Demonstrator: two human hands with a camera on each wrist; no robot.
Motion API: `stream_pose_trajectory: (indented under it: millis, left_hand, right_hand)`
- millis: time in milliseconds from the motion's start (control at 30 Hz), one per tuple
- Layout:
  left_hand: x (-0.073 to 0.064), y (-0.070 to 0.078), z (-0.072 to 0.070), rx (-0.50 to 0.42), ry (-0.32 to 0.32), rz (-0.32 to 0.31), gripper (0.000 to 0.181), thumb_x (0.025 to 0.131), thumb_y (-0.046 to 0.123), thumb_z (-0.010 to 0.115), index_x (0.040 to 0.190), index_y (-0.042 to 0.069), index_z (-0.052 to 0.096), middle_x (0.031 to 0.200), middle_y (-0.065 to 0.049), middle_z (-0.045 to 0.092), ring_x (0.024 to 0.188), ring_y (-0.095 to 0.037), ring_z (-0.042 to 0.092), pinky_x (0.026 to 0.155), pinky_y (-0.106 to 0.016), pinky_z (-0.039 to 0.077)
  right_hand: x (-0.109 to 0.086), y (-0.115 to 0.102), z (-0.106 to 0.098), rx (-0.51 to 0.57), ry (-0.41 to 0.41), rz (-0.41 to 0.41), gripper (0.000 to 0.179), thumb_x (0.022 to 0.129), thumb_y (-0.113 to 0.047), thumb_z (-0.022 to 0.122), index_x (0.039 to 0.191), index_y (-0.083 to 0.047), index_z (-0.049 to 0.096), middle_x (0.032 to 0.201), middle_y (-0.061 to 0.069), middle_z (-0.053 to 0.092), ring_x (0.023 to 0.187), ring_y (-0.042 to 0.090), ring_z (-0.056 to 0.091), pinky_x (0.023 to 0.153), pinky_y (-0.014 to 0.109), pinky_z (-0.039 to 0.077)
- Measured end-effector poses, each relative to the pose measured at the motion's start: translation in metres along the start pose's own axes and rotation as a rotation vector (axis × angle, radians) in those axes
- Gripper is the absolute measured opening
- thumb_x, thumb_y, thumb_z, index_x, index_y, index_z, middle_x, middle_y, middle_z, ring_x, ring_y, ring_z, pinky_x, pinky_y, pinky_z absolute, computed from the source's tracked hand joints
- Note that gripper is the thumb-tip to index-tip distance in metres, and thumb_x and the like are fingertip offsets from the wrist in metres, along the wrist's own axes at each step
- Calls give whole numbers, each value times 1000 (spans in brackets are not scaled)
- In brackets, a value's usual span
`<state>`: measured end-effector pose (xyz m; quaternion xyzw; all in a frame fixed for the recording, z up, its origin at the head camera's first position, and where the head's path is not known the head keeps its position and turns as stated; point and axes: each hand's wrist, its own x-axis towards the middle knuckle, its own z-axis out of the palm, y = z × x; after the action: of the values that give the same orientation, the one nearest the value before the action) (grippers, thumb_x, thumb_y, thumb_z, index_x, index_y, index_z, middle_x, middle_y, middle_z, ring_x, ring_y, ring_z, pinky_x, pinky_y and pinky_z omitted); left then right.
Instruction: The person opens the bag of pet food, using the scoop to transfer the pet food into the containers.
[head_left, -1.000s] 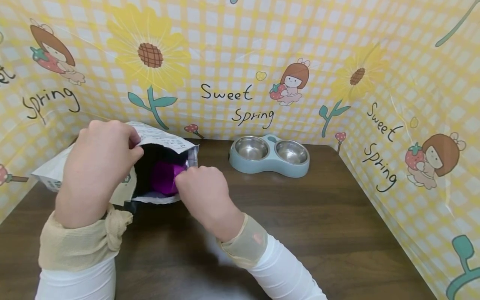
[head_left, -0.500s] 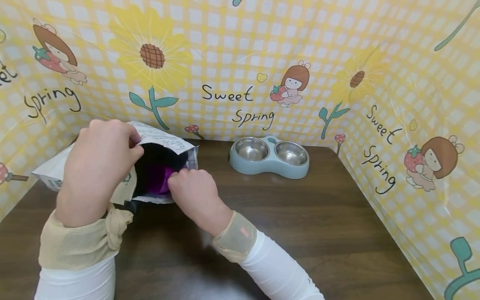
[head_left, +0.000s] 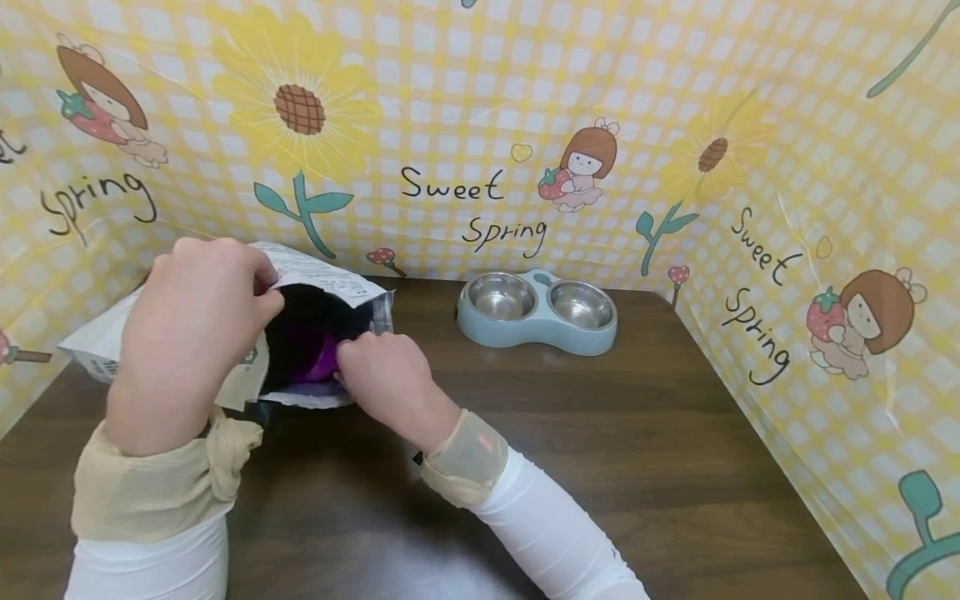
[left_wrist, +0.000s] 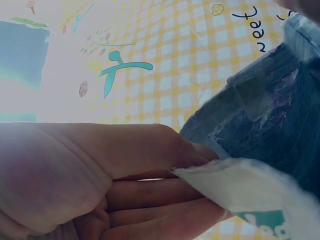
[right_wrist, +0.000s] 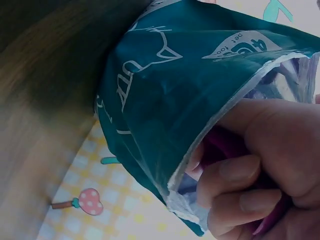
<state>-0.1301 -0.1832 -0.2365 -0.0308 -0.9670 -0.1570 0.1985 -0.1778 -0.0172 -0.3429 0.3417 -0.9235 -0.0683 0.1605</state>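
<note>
A pet food bag (head_left: pixel 318 271) lies on the table at the left, its mouth facing me. In the right wrist view its teal side bears a cat outline. My left hand (head_left: pixel 187 333) pinches the bag's rim between thumb and fingers, holding the mouth open. My right hand (head_left: pixel 386 379) is at the mouth's right side, fingers curled round the handle of a purple scoop (head_left: pixel 322 358). The scoop's head sits inside the dark bag, partly hidden. In the right wrist view, purple handle (right_wrist: pixel 222 142) shows between the fingers. The bag's contents are too dark to make out.
A pale blue double pet bowl (head_left: pixel 536 329) with two steel dishes stands at the back of the brown wooden table (head_left: pixel 600 467). Yellow checked cloth (head_left: pixel 450 100) walls off the back and sides.
My right hand has moved slightly left, taking the purple scoop deeper into the bag. My left hand stays on the rim, and the double bowl has not moved.
</note>
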Motion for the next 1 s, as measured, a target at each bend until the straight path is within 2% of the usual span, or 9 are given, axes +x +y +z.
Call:
stream_pose_trajectory:
  millis: [167,400,767,1000]
  left_hand:
    - [1,0,1,0,-7,0,14,94,10,73,97,0,83,89,-24,78,79,-57,67,71,-70,54]
    - [1,-1,3,-1,2,4,13,93,8,73,98,0,82,89,-25,78,79,-59,67,71,-72,54]
    - [0,-1,0,-2,20,-4,16,93,8,71,100,-1,82,89,-26,78,79,-63,66,71,-72,53]
    - [1,-1,1,-7,29,-4,16,93,8,71,98,-1,82,88,-27,78,77,-61,66,69,-72,53]
  right_hand:
    - [3,0,5,84,-25,17,32,107,-49,66,95,-23,80,82,-6,79,64,13,71,53,30,58]
    - [5,-3,13,97,8,36,33,107,-51,66,93,-24,80,80,-7,78,64,13,72,51,29,56]
    - [8,5,8,184,-29,64,31,108,-49,65,98,-22,79,85,-6,77,73,13,75,58,30,60]
    - [6,12,8,201,-19,80,34,108,-50,65,96,-21,78,84,-6,77,75,16,77,60,33,61]
